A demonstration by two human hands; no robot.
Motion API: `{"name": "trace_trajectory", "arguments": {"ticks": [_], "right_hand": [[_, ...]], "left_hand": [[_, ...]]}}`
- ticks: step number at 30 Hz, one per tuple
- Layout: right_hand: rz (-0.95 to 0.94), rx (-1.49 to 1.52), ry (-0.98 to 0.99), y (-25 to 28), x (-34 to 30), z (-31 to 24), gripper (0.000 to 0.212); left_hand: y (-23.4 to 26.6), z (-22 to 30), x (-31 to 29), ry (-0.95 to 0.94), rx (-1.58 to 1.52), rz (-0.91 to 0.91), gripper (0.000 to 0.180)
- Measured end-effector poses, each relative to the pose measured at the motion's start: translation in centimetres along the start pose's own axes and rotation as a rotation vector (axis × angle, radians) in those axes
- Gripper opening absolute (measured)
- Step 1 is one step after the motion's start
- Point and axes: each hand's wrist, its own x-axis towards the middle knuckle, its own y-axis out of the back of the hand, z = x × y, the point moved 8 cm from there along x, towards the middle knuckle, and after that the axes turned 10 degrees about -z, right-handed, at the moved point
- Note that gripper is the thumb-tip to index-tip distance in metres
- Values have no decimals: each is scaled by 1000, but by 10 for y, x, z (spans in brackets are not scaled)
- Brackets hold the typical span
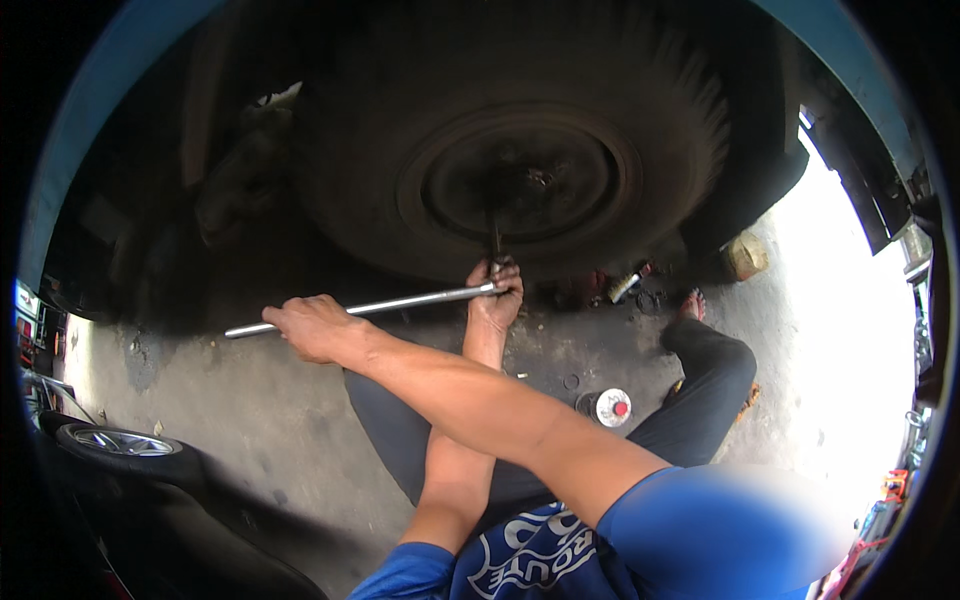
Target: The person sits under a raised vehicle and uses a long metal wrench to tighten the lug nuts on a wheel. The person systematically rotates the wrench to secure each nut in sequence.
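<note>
My arms cross, the right forearm passing over the left. At the left, my right hand (pixel 315 328) is closed round the outer end of a long silver breaker bar (pixel 420 301). My left hand (pixel 498 298) is wrapped round the bar's other end, just below the wheel. From there a dark extension (pixel 496 238) reaches up to the middle of a large truck wheel (pixel 590 215). How its tip meets the wheel is too dark to make out. The bar lies nearly level, tilted slightly down toward my right hand.
On the floor between my legs stands a round container (pixel 612 407) with a red cap. A brush-like tool (pixel 630 283) and a wooden block (pixel 746 256) lie farther right. A dark car with a silver-rimmed wheel (pixel 125 441) stands at the lower left. Blue bodywork arches overhead.
</note>
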Motion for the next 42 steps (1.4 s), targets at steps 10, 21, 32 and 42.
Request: {"name": "trace_trajectory", "arguments": {"ticks": [10,21,32,42], "right_hand": [[1037,63,160,190,-250,-34,34],[2040,1434,-172,81,-526,270,23],[1902,1852,-551,-36,-504,368,17],[1944,1888,-678,-73,-504,381,25]], "left_hand": [[-27,31,-34,-292,811,310,10],[-54,38,-26,-644,1427,478,24],[-83,27,-34,-813,1850,496,29],[-90,7,-31,-689,1942,527,30]]}}
